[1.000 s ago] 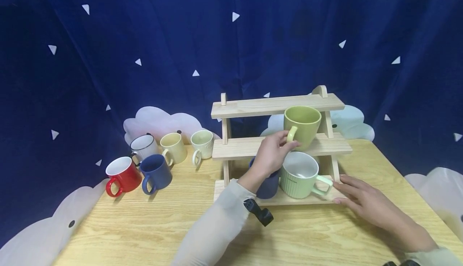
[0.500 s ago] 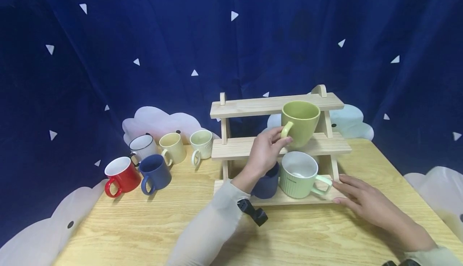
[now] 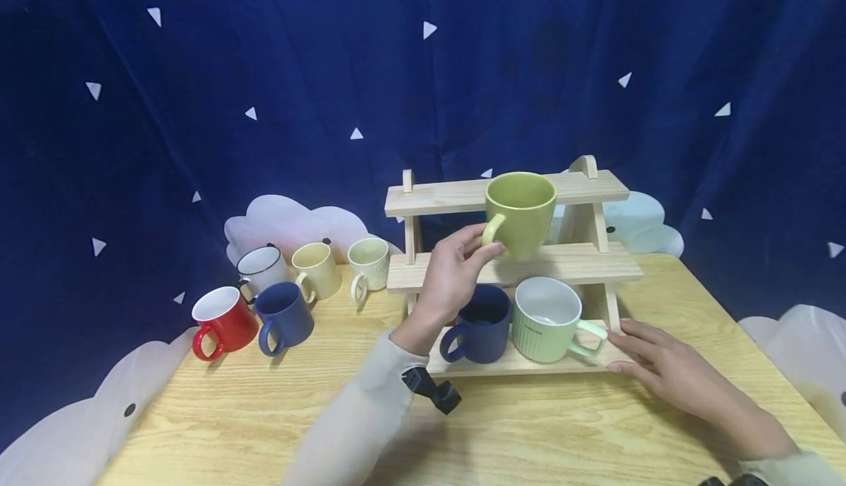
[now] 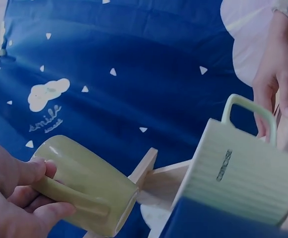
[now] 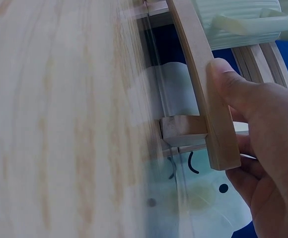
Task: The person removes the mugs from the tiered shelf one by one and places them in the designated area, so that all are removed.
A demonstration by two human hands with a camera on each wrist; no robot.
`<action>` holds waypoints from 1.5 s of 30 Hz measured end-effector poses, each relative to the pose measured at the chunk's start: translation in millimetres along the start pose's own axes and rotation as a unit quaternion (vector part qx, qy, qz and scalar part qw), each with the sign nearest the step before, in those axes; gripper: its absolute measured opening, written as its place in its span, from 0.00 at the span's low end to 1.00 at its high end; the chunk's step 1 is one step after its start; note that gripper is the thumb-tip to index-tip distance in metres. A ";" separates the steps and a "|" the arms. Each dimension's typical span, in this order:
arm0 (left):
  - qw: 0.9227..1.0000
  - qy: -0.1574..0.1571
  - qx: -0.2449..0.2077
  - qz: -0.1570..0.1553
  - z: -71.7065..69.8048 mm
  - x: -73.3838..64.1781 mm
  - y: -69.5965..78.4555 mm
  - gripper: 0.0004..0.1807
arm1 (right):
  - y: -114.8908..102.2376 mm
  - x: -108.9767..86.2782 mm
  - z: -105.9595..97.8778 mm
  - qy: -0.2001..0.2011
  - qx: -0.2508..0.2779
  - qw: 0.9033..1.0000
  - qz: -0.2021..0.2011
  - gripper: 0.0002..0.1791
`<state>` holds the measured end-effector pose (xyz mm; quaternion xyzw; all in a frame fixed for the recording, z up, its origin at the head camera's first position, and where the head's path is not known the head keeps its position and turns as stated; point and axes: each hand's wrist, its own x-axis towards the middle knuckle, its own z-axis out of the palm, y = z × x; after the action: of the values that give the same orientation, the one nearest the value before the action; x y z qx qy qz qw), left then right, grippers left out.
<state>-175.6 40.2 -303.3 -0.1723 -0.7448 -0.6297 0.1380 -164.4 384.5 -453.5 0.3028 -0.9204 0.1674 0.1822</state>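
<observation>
Olive-green mug [image 3: 520, 213] is hanging in the air in the left hand [image 3: 454, 274], whose fingers are curling round its handle; it is sitting just above and to the right of that hand, in front of the gap between the top and middle boards of the wooden rack [image 3: 463, 195], upright in the head view. The left wrist view is showing the same grip, with thumb and fingers wrapping the handle. Directly beneath the hand, on the rack's lowest board, a dark blue mug [image 3: 480, 333] is standing, and touching it on the side away from the hand is a pale green ribbed mug [image 3: 547, 318] with its handle pointing toward the right hand [image 3: 664, 368]. That right hand is lying with relaxed, fairly straight fingers against the rack's end; the right wrist view is showing its thumb [image 5: 233, 84] pressing on the side upright, gripping nothing. Well off to the left of the left hand, on the bench [image 3: 264, 412], five more mugs are clustering: a red mug [image 3: 223, 320], a second blue mug [image 3: 285, 316], a white enamel mug [image 3: 262, 269], a yellow mug [image 3: 316, 269] and a cream mug [image 3: 367, 264].
</observation>
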 end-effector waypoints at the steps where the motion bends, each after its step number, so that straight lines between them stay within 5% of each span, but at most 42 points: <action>1: 1.000 0.003 -0.002 0.001 -3.6 -0.7 0.4 0.17 | 0.0 0.1 0.0 -0.001 0.000 1.000 0.001 0.28; 17: 0.998 0.060 -0.032 0.002 -62.5 -18.5 -3.9 0.18 | 0.7 1.0 -0.4 -0.007 0.001 1.000 0.010 0.28; 45: 0.979 0.193 0.043 -0.047 -150.9 -69.4 -27.0 0.19 | 0.7 1.1 -0.3 -0.013 0.008 1.000 0.014 0.28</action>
<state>-126.3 -118.3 -331.1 -0.0066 -0.7377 -0.6244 0.2567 -165.7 384.6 -452.9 0.2939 -0.9252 0.1735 0.1658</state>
